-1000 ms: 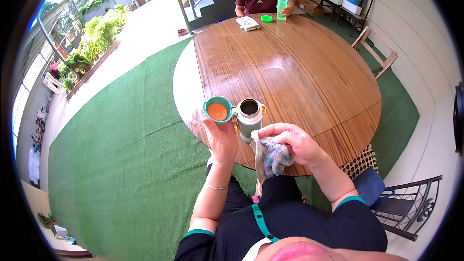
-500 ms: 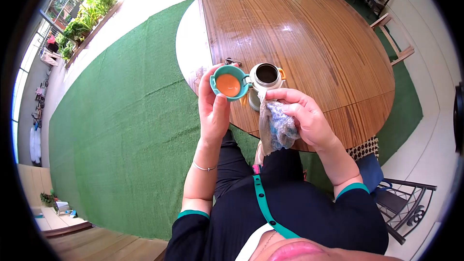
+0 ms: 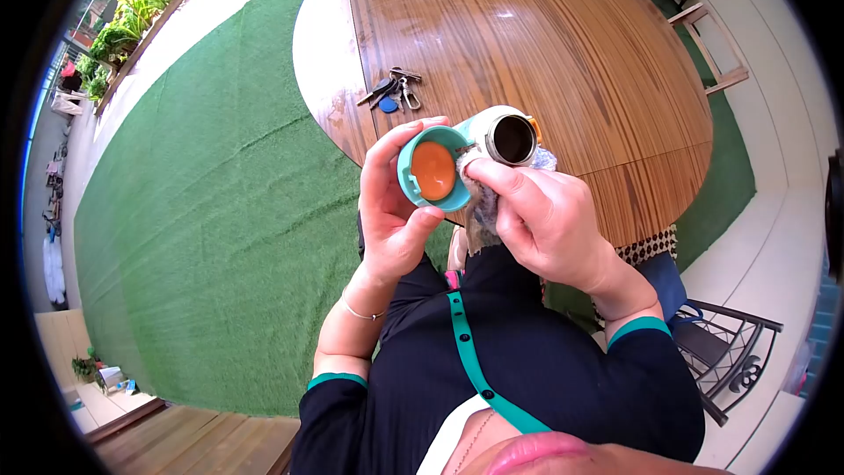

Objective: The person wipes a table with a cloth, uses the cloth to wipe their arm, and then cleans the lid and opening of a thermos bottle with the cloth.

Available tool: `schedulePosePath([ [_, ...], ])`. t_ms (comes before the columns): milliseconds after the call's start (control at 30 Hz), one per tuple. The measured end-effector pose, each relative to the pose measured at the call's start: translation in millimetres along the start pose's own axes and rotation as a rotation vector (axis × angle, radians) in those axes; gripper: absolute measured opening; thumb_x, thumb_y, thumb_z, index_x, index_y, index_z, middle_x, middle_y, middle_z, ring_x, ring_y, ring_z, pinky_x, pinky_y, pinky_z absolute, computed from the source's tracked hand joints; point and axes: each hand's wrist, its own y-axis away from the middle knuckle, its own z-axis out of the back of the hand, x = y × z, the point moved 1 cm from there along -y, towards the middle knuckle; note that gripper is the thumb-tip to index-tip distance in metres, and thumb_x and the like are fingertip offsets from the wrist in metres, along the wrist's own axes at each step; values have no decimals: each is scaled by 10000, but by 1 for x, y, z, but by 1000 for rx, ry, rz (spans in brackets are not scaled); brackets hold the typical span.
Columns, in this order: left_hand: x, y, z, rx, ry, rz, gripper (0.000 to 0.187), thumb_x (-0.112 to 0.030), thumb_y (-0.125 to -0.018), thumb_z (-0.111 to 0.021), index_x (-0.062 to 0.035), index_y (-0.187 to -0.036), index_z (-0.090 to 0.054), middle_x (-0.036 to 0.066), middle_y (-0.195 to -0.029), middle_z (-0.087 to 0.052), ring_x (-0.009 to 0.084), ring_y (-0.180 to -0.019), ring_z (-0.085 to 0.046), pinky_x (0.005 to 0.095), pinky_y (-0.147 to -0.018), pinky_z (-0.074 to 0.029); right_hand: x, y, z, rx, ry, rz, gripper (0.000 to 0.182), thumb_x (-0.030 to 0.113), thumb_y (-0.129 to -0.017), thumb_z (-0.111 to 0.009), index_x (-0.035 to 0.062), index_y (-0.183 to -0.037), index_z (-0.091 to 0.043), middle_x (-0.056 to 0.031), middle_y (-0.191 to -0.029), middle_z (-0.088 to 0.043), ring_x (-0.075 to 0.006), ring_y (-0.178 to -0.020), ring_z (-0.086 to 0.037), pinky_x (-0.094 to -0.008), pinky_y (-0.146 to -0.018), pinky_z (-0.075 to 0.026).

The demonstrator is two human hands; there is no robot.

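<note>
My left hand point(image 3: 387, 220) is closed around a teal flask lid point(image 3: 407, 167) with an orange inner face turned up toward me. Right beside it is the pale insulated flask point(image 3: 479, 123), tilted, its dark mouth uncovered and an orange clip on its far side. Lid and flask look joined at a hinge, now mostly covered by fingers. In my right hand point(image 3: 554, 220) is a bunched grey-and-blue cloth point(image 3: 481, 218), pinched and pressed to the lid's right rim near the flask's neck. Part of the cloth shows behind the flask mouth.
A bunch of keys point(image 3: 397, 91) with a blue tag lies on the round wooden table point(image 3: 527, 44), beyond the lid. Green carpet point(image 3: 202, 237) spreads to the left. A metal-framed chair point(image 3: 725, 352) stands at my right, and a wooden frame point(image 3: 712, 48) is past the table.
My right hand has brought the cloth from below the flask up to the lid's rim. The flask has tipped, its mouth turning toward me. My view has shifted down, and the keys show fully.
</note>
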Motion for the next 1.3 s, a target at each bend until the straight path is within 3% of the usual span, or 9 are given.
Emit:
schedulePosePath([
  [200, -3, 0, -9, 23, -24, -12, 803, -285, -871, -796, 19, -1456, -337, 208, -1462, -470, 264, -1326, -509, 401, -1125, -401, 20, -1, 10, 119, 443, 48, 466, -12, -753, -653, 83, -1210, -646, -102, -847, -696, -282, -677, -677, -391, -589, -536],
  [433, -3, -3, -13, 1, -36, -29, 779, -213, -893, -771, 11, -1479, -310, 191, -1468, -466, 253, -1329, -505, 385, -1116, -412, 11, -7, 2, 55, -180, -131, 362, -66, -836, -539, 7, -1182, -622, -67, -724, -646, -109, -627, -632, -281, -571, -488],
  [533, -2, -5, -11, 2, -55, -43, 736, -139, -911, -739, -8, -1488, -301, 184, -1480, -456, 249, -1341, -492, 379, -1118, -406, 19, -11, 3, 161, -583, -391, 362, -67, -854, -508, -34, -1202, -603, 32, -715, -537, -18, -599, -434, -216, -574, -373],
  [667, 0, -9, -10, -7, -54, -40, 708, -134, -920, -729, -15, -1479, -311, 179, -1483, -453, 243, -1340, -491, 384, -1117, -405, 19, -10, -7, 60, -921, -459, 381, -60, -859, -513, -40, -1231, -596, 41, -723, -528, -14, -618, -464, -221, -588, -388],
  [733, 0, -8, -10, -10, -32, -23, 698, -132, -923, -726, -17, -1475, -315, 176, -1478, -455, 244, -1339, -488, 390, -1118, -402, 15, -13, -3, 113, -619, -340, 383, -56, -847, -543, -6, -1216, -632, -41, -794, -666, -93, -696, -654, -271, -647, -507],
  [867, 4, -9, -9, -6, -51, -39, 701, -143, -919, -733, -19, -1473, -320, 179, -1476, -462, 250, -1331, -499, 394, -1119, -405, 15, -22, 3, -5, 19, 0, 337, -27, -774, -605, 91, -1073, -707, -129, -862, -714, -287, -721, -709, -355, -597, -552],
  [1000, 5, -9, -9, -53, -59, -68, 727, -220, -905, -762, -1, -1466, -353, 176, -1449, -503, 249, -1305, -531, 390, -1101, -432, 14, -26, 10, 57, 293, 46, 259, 30, -760, -655, 115, -1002, -692, -70, -826, -717, -273, -690, -695, -379, -563, -535],
  [1167, 7, -12, -5, -96, -66, -71, 740, -320, -927, -734, 7, -1468, -351, 195, -1441, -513, 260, -1324, -518, 388, -1114, -415, 7, -23, 4, -22, 387, 3, 291, 22, -787, -639, 107, -1062, -685, -76, -855, -711, -267, -694, -687, -363, -570, -528],
  [1300, 7, -11, 1, -83, -139, -39, 785, -438, -944, -682, -2, -1491, -326, 208, -1435, -498, 301, -1354, -485, 435, -1131, -397, 0, -22, 9, -71, -50, -129, 394, -13, -840, -561, 57, -1218, -650, -148, -869, -694, -260, -703, -690, -332, -620, -520],
])
